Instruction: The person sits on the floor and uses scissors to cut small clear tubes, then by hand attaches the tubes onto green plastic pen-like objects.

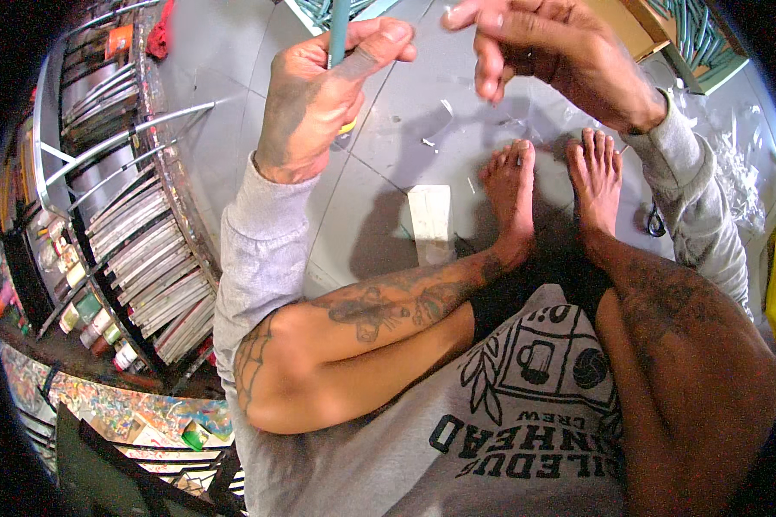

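We have a grey tiled floor (241,60). Nearer us than the left fingers (394,34) lies a white strip (429,207); right of the right fingers (489,73), an open box (722,77) and pale scraps (737,168).

A workshop is indicated by tightly racked thin panels (151,267), small bottles (88,308) and a colour-spattered surface (103,383).

Between the left hand (323,99) and right hand (560,52), the way over the floor (414,99) is open. Left of the left hand, bare floor reaches a jutting metal bar (138,136) and loaded shelf (147,258). Feet (595,185) stand nearer than the right hand; a box (631,28) lies beyond.
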The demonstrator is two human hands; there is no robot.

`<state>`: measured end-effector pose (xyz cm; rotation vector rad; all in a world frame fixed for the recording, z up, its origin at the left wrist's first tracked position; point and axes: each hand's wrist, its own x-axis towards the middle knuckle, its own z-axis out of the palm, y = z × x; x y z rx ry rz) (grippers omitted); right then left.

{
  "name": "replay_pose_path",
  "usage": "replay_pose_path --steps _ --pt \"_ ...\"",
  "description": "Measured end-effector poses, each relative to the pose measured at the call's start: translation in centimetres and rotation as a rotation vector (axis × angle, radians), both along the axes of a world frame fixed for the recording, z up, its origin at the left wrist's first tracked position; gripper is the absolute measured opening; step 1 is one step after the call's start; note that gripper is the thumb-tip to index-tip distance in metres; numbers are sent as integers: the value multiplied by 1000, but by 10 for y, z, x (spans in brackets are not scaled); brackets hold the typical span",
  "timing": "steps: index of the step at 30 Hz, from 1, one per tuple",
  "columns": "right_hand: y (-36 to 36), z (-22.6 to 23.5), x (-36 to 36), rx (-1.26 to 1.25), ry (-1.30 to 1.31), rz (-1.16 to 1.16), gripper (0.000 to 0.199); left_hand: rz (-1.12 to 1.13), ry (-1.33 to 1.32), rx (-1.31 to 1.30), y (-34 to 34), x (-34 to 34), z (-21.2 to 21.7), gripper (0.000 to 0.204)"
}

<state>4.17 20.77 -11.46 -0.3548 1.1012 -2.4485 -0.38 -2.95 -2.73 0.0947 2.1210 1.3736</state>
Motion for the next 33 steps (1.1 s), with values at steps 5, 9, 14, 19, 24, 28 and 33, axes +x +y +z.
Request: replay_pose_path --steps 5,9,14,19,24,28,33 --pt "29 -3 13 370 -260 -342 26 -215 52 -85 -27 4 -29 31" --pt "90 -52 54 805 -90 -264 28 -386 -2 -200 -44 33 -68 34" --pt "147 -102 177 1264 -103 -273 24 -502 -150 -328 -30 43 -79 29" --pt "135 -110 280 1650 -232 -308 9 -498 -208 -280 -16 58 -85 29" --pt "126 -109 324 1784 -420 -555 19 -795 -170 -564 30 48 -73 23" --pt "119 -122 330 1990 -15 -574 25 -1177 84 -530 33 43 -78 27" --pt "108 -127 313 1929 -121 -712 36 -1102 187 -503 42 45 -87 30"
